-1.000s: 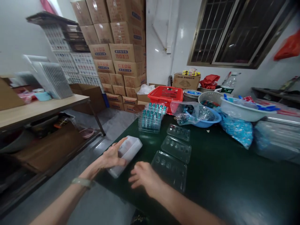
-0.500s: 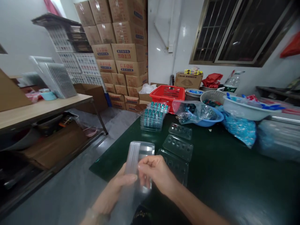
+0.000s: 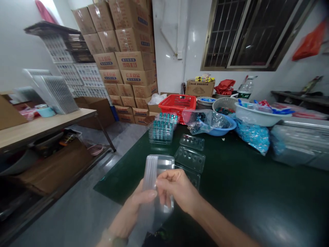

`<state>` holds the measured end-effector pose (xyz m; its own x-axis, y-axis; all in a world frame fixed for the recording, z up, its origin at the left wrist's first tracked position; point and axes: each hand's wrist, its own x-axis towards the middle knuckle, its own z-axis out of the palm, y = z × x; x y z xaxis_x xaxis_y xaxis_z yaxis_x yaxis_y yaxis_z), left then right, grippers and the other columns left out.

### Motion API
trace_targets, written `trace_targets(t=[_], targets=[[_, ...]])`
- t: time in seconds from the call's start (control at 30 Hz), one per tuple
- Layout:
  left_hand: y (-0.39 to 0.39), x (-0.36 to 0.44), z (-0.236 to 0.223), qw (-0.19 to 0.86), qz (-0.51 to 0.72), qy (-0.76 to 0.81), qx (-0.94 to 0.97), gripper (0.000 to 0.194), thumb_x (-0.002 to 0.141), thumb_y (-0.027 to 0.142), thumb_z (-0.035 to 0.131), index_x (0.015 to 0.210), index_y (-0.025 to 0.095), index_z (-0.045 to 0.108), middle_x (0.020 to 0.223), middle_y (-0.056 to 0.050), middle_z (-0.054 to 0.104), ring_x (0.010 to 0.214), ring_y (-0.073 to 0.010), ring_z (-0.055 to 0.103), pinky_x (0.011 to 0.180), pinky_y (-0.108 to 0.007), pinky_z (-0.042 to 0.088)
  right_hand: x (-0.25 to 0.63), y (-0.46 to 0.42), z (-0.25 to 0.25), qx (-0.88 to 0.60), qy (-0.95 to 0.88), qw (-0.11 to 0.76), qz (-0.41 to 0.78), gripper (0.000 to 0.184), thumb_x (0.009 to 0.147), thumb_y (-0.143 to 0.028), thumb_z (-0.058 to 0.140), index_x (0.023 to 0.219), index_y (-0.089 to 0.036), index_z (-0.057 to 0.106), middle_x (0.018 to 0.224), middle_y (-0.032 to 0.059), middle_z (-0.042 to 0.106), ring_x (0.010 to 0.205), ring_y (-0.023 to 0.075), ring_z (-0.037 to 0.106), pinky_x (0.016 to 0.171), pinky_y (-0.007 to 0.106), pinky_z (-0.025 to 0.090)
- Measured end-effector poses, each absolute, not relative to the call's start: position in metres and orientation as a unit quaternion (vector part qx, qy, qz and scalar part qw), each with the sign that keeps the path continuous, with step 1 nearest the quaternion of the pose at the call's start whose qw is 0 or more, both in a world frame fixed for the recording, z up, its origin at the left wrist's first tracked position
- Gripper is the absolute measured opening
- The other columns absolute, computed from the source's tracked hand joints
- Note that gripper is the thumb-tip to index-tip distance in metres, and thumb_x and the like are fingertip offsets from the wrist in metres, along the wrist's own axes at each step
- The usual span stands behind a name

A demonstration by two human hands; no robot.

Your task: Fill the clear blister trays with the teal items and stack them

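My left hand [image 3: 136, 202] is closed around a stack of nested clear plastic trays [image 3: 150, 171], held upright over the near table edge. The thumb lies across the front of the stack. On its right side my right hand [image 3: 180, 188] pinches the edge of a clear plastic tray [image 3: 164, 161], which stands slightly apart from the others. Beyond my hands, a small clear tray [image 3: 192, 142] and a larger clear tray [image 3: 190, 159] lie on the green table [image 3: 239, 192]. Another clear tray [image 3: 195, 179] is partly hidden behind my right hand.
Stacked clear trays holding teal items [image 3: 161, 132] stand at the table's far left corner. Behind are a red basket [image 3: 177, 103], a blue basin [image 3: 222, 131] and a white basin [image 3: 262, 115]. A blue-patterned bag [image 3: 253, 137] sits at right; a wooden table [image 3: 48, 125] stands left.
The view has shifted slightly, so the background sits further left. Both hands keep hold of the trays, with little change in their grip.
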<state>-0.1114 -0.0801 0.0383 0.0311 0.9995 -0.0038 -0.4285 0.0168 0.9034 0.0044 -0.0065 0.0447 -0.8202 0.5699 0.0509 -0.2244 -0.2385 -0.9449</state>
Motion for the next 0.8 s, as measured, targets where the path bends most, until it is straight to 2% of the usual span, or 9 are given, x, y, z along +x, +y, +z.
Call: trace_targets(t=[0.23,0.43,0.53,0.6,0.67,0.73,0.8], targets=[[-0.082,-0.106,0.027,0.602,0.616,0.407,0.305,0.019,0.068,0.022,0.053,0.083,0.012,0.06,0.061,-0.007,0.062,0.063,-0.0232,0.059,0.061,-0.035,0.045,0.014,-0.004,0.045,-0.152,-0.565,0.26,0.768,0.028,0.076,-0.035,0.057,0.064,-0.01,0.057,0.053,0.0003,0.056,0.04,0.0069,0.05,0.034,0.015,0.034],[-0.081,-0.107,0.028,0.627,0.594,0.391,0.32,0.015,0.069,0.022,0.054,0.079,0.012,0.06,0.065,-0.008,0.063,0.061,-0.021,0.058,0.057,-0.031,0.045,0.018,0.0,0.046,-0.151,-0.57,0.247,0.769,0.027,0.077,-0.035,0.055,0.064,-0.011,0.055,0.054,0.0001,0.056,0.04,0.0075,0.05,0.033,0.016,0.034],[-0.079,-0.103,0.028,0.621,0.607,0.403,0.29,0.018,0.067,0.023,0.058,0.082,0.013,0.061,0.065,-0.007,0.064,0.056,-0.0182,0.058,0.057,-0.03,0.046,0.015,-0.005,0.048,-0.203,-0.576,0.251,0.751,0.021,0.076,-0.031,0.054,0.065,-0.013,0.053,0.049,-0.0026,0.052,0.036,0.0061,0.045,0.032,0.015,0.03],[-0.076,-0.1,0.029,0.611,0.609,0.442,0.246,0.021,0.064,0.02,0.061,0.084,0.014,0.062,0.061,-0.004,0.065,0.05,-0.0157,0.057,0.054,-0.027,0.046,0.014,-0.009,0.053,-0.259,-0.585,0.275,0.717,0.014,0.073,-0.024,0.054,0.063,-0.014,0.052,0.044,-0.0052,0.047,0.035,0.0049,0.039,0.033,0.015,0.026],[-0.072,-0.099,0.03,0.611,0.607,0.468,0.198,0.019,0.058,0.016,0.065,0.077,0.015,0.064,0.053,-0.002,0.064,0.044,-0.0153,0.056,0.049,-0.026,0.046,0.019,-0.009,0.06,-0.292,-0.603,0.31,0.675,0.01,0.068,-0.016,0.054,0.059,-0.014,0.049,0.044,-0.006,0.044,0.037,0.0045,0.037,0.036,0.015,0.026],[-0.069,-0.103,0.03,0.62,0.61,0.469,0.15,0.013,0.052,0.013,0.067,0.064,0.014,0.064,0.048,-0.002,0.063,0.044,-0.0173,0.057,0.047,-0.027,0.047,0.036,0.0,0.071,-0.297,-0.631,0.362,0.619,0.011,0.064,-0.011,0.053,0.056,-0.015,0.047,0.048,-0.0052,0.045,0.042,0.0055,0.039,0.039,0.016,0.028],[-0.067,-0.114,0.027,0.618,0.621,0.47,0.102,0.009,0.051,0.012,0.067,0.06,0.014,0.065,0.05,-0.004,0.065,0.049,-0.0204,0.061,0.05,-0.029,0.049,0.066,0.017,0.082,-0.302,-0.667,0.42,0.535,0.01,0.065,-0.011,0.051,0.057,-0.016,0.046,0.051,-0.0045,0.045,0.046,0.0067,0.041,0.042,0.017,0.029]])
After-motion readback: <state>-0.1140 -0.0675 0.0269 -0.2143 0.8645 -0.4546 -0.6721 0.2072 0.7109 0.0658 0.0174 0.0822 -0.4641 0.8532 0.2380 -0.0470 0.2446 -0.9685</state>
